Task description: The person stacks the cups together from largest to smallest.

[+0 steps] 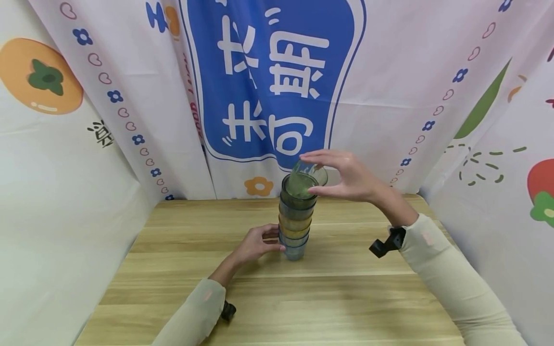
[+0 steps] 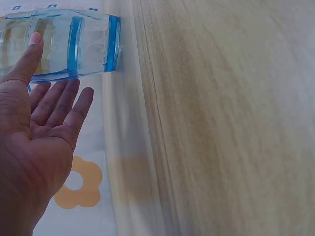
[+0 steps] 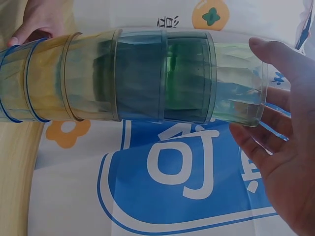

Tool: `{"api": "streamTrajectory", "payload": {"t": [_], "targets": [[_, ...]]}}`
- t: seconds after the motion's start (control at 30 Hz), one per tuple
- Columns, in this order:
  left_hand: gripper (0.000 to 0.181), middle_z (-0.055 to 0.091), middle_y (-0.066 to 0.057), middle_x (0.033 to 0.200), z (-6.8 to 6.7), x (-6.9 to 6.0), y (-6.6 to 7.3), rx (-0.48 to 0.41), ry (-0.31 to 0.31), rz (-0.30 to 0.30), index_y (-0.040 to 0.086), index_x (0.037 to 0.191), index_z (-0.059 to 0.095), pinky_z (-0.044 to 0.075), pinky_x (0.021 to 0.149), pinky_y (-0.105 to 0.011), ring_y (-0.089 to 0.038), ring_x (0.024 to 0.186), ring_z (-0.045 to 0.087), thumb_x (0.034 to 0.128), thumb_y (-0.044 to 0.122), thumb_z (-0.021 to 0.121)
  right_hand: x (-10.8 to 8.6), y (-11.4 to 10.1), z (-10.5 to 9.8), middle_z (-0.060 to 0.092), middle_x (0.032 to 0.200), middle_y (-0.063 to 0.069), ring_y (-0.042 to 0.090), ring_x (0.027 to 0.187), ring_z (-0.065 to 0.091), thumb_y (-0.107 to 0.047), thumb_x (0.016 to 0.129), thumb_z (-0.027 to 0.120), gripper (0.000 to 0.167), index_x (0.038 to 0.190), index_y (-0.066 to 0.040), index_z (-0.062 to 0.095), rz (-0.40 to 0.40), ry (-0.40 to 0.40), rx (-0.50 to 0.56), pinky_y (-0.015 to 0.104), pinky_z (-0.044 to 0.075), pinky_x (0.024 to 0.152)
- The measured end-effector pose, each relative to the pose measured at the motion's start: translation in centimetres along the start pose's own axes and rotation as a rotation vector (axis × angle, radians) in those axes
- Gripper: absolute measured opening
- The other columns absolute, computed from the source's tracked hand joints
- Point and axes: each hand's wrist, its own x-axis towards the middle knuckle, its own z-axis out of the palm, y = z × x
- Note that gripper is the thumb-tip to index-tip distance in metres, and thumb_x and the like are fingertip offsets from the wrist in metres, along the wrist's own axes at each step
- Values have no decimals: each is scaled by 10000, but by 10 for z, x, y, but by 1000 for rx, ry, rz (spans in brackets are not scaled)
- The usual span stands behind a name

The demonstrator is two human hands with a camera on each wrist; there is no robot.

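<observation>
A tall stack of nested tinted cups [image 1: 295, 223] stands upright on the wooden table, in blue, amber, grey-blue and green bands. The topmost is a clear, pale green cup [image 3: 240, 88], its lower part inside the green cup [image 3: 189, 78]. My right hand [image 1: 344, 177] holds that clear cup near its rim, thumb on one side and fingers on the other. Low on the stack, my left hand [image 1: 256, 245] rests beside the blue cups [image 2: 93, 46], thumb in front and fingers behind, fairly straight. Whether all its fingertips touch is hard to tell.
The wooden table [image 1: 190, 283] reaches a printed cloth backdrop [image 1: 372, 129] close behind the stack. White printed cloth walls [image 1: 56, 182] stand at both sides. Each wrist carries a black strapped mount [image 1: 388, 241].
</observation>
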Motion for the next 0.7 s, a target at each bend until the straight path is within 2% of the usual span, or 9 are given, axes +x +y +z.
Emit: {"api": "streamTrajectory", "payload": {"t": [0.27, 0.43, 0.7], "targets": [[612, 675, -171, 1403, 2, -2, 0, -5, -1, -5, 8, 1431, 621, 538, 1108, -541, -347, 1286, 664, 899, 174, 875, 2, 3, 7, 672, 1425, 150, 296, 1158, 703, -189, 834, 911, 655, 1411, -14, 656, 27, -35, -11, 456, 610, 989], [623, 661, -171, 1423, 4, 0, 2, -9, -20, -1, 9, 1447, 607, 541, 1111, -521, -341, 1299, 656, 911, 194, 866, -1, 4, 8, 684, 1403, 158, 318, 1171, 697, -168, 812, 923, 662, 1400, -8, 663, 23, -18, -4, 486, 608, 990], [621, 669, -162, 1412, 2, -2, 2, 14, 1, -10, 17, 1443, 613, 555, 1102, -484, -338, 1290, 662, 905, 190, 871, -2, 4, 10, 669, 1425, 157, 333, 1185, 693, -182, 811, 927, 683, 1413, -13, 654, 19, -6, 5, 509, 593, 1020]]}}
